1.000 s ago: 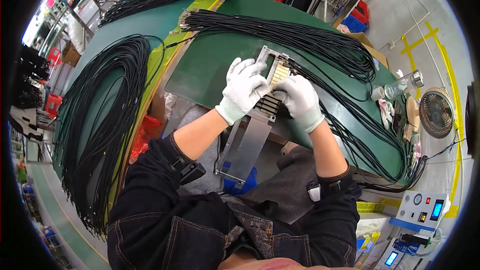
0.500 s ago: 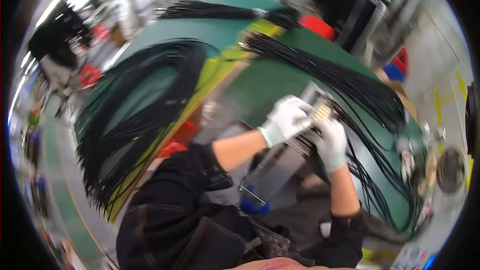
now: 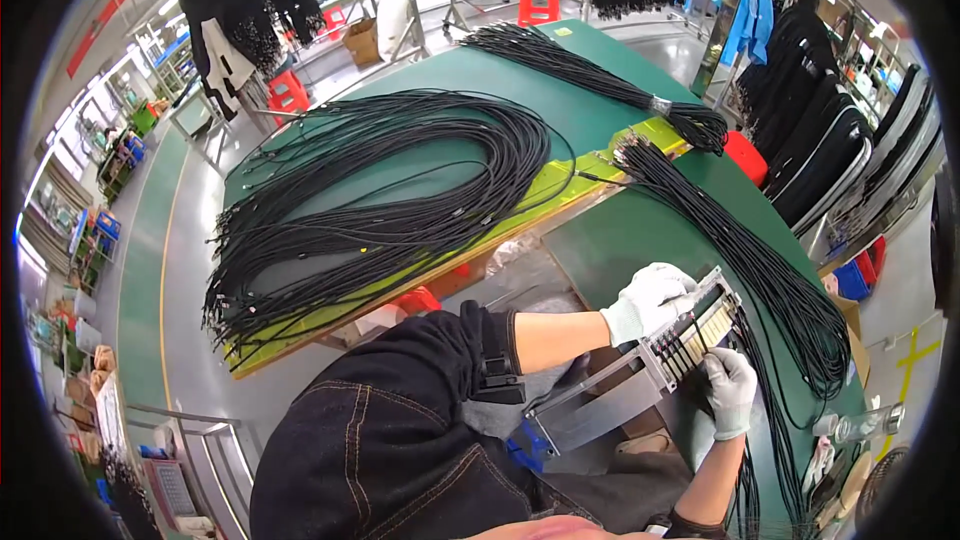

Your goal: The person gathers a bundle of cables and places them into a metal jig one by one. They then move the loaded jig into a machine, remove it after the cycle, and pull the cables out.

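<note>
Here's the metal fixture [image 3: 657, 368], out at four o'clock, its long axis slanting from eight o'clock up toward two, slotted end uppermost. Smooth grey sheet below, pale ridged strips [image 3: 715, 328] above. The gloved left hand [image 3: 650, 302] curls over its ten o'clock edge; the gloved right hand [image 3: 730, 390] bunches thumb and fingers at five. What either pinches, I can't tell. Ropy black cables [image 3: 740, 240] sweep past at one o'clock.

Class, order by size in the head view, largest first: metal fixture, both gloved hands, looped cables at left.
1. Looped cables at left
2. Metal fixture
3. Left hand and right hand: too alike to rank
</note>
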`<state>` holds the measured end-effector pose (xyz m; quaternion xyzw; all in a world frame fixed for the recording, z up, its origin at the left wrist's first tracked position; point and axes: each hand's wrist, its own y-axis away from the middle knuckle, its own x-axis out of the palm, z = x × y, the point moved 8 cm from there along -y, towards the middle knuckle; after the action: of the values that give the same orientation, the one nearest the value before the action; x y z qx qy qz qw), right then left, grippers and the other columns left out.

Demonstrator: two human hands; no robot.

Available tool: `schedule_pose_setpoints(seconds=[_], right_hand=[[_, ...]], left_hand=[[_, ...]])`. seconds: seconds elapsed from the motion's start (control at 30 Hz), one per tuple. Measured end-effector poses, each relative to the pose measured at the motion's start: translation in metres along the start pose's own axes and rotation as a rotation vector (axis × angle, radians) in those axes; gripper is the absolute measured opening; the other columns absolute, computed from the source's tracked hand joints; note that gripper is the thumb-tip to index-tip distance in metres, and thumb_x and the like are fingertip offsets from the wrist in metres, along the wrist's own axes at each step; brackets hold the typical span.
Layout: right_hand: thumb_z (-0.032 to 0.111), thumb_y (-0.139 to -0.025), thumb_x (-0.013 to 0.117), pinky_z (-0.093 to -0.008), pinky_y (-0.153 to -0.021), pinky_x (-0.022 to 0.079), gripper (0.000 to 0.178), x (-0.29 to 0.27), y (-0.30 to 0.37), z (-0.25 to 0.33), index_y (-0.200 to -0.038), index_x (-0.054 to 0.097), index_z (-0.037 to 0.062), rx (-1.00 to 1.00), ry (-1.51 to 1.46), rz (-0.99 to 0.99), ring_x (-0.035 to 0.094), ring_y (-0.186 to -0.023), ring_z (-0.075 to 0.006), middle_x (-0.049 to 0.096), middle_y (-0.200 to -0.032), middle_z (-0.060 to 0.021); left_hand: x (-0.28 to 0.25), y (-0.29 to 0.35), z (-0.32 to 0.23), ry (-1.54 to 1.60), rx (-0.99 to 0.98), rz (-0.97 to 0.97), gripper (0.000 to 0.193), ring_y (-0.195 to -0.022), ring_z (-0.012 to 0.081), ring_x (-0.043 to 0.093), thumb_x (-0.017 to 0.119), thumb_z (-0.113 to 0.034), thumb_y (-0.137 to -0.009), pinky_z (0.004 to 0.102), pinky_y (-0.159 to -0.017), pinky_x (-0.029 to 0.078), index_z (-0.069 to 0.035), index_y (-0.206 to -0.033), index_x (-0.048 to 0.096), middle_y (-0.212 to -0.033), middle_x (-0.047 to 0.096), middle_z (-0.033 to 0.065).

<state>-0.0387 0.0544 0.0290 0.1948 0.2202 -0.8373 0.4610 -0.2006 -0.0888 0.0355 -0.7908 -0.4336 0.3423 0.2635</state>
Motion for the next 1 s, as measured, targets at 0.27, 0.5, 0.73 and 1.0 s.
schedule_pose_setpoints(seconds=[0.27, 0.5, 0.73, 1.0], right_hand=[[0.002, -0.07, 0.075, -0.0357, -0.072, 0.048, 0.016, -0.015, 0.015, 0.027, -0.083, 0.066, 0.0044, -0.201, 0.337, -0.1, 0.059, -0.076, -0.0265, 0.064, -0.081, -0.0093], [0.018, -0.073, 0.074, -0.0419, -0.071, 0.044, 0.011, 0.003, -0.006, 0.048, -0.079, 0.067, 0.0109, -0.346, 0.544, -0.087, 0.057, -0.077, -0.0311, 0.062, -0.077, -0.0083], [0.017, -0.072, 0.075, -0.0413, -0.071, 0.045, 0.01, -0.001, 0.0, 0.037, -0.077, 0.067, 0.0126, -0.277, 0.684, -0.076, 0.057, -0.078, -0.0294, 0.061, -0.072, -0.0061], [0.015, -0.071, 0.075, -0.0406, -0.072, 0.046, 0.01, 0.0, 0.003, 0.04, -0.077, 0.068, 0.0127, -0.283, 0.713, -0.077, 0.057, -0.079, -0.0286, 0.061, -0.071, -0.0052]], left_hand=[[0.02, 0.008, -0.006, 0.053, 0.034, 0.096, 0.016, -0.096, 0.0319, 0.063, 0.073, -0.023, -0.078, 0.0428, -0.085, 0.049, -0.007, -0.081, 0.07, -0.098, 0.069, 0.0106], [-0.006, -0.004, 0.02, -0.111, -0.21, 0.235, 0.021, -0.095, 0.0314, 0.064, 0.065, -0.027, -0.087, 0.0403, -0.083, 0.05, -0.007, -0.087, 0.072, -0.095, 0.07, 0.0098], [0.014, 0.009, 0.019, -0.111, -0.05, 0.258, 0.018, -0.094, 0.0279, 0.063, 0.062, -0.024, -0.092, 0.0371, -0.085, 0.048, -0.009, -0.096, 0.071, -0.1, 0.07, 0.0072], [0.01, 0.014, 0.021, -0.169, -0.018, 0.233, 0.016, -0.09, 0.0258, 0.064, 0.059, -0.021, -0.094, 0.0367, -0.089, 0.045, -0.01, -0.097, 0.07, -0.097, 0.07, 0.0057]])
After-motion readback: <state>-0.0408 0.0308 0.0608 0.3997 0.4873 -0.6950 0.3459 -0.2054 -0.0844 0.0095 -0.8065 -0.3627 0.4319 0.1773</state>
